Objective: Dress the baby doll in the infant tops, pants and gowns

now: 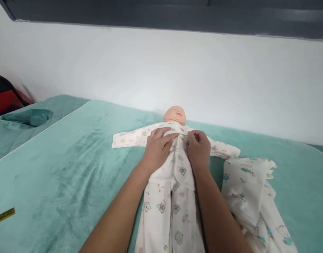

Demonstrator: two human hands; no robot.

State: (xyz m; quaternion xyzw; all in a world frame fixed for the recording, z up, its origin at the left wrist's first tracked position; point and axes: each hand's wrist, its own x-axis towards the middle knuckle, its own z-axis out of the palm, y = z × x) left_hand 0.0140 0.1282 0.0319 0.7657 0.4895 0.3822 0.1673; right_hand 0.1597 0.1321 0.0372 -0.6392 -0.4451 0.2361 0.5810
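A baby doll point(175, 114) lies on its back on a teal blanket point(71, 168), dressed in a white printed romper point(169, 207) with both sleeves spread out sideways. My left hand point(157, 149) rests flat on the doll's chest, fingers stretched toward the collar. My right hand point(198, 149) is curled, pinching the romper's front edge just below the doll's neck.
A second white garment with blue prints point(249, 196) lies crumpled to the right of the doll. A folded teal cloth point(28, 117) and a red and black object point(4, 98) sit at the far left. A yellow label point(3, 215) lies at the left edge. A white wall stands behind.
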